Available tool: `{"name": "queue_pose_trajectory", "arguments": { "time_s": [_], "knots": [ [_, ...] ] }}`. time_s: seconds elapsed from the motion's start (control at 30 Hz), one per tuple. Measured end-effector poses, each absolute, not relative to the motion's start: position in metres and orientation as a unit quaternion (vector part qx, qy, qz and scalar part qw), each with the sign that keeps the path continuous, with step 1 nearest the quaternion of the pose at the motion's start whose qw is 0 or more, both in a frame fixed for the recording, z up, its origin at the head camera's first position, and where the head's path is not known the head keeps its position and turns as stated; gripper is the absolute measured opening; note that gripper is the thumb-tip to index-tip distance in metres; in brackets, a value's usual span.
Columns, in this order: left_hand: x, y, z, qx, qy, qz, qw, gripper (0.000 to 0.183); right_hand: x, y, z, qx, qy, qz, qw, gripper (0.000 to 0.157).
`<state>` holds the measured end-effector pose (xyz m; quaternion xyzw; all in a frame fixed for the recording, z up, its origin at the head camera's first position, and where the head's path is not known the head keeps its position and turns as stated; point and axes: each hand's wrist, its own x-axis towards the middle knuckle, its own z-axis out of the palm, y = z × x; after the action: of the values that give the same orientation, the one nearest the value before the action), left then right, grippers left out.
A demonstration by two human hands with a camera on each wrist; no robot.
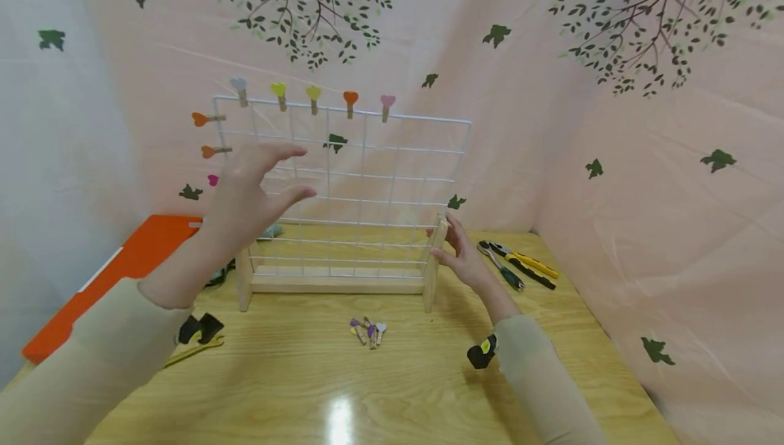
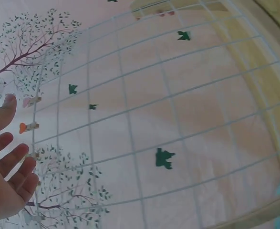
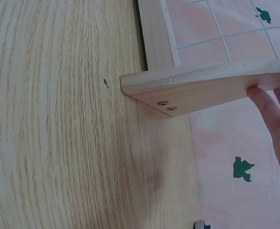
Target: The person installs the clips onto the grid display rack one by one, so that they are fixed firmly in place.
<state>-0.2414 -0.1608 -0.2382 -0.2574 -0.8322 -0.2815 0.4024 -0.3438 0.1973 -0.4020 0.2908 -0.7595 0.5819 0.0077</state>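
Note:
A white wire grid stands upright in a wooden stand. Heart-topped clothespins are clipped along its top edge, among them an orange clothespin and a pink clothespin. Others sit on its left edge, including a further orange clothespin. My left hand is raised before the grid's left part, thumb and fingers apart, holding nothing. With my right hand I grip the stand's right upright, fingers and thumb on opposite sides. A small pile of heart clothespins lies on the table in front.
Pliers and an adjustable wrench lie to the right of the stand on the wooden table. On the left are an orange case and a yellow spanner partly under my sleeve. Patterned cloth hangs behind.

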Motion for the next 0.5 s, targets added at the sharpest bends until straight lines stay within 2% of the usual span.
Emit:
{"name": "queue_pose_trajectory", "arguments": {
  "time_s": [0.3, 0.5],
  "knots": [
    [-0.231, -0.193, -0.323, -0.187, -0.865, -0.293, 0.361, 0.054, -0.330, 0.194, -0.389, 0.288, -0.762, 0.580, 0.015, 0.075],
    [-0.228, -0.222, -0.363, -0.099, -0.863, -0.314, 0.383, 0.052, -0.323, 0.191, -0.383, 0.290, -0.769, 0.569, 0.027, 0.074]
  ]
}}
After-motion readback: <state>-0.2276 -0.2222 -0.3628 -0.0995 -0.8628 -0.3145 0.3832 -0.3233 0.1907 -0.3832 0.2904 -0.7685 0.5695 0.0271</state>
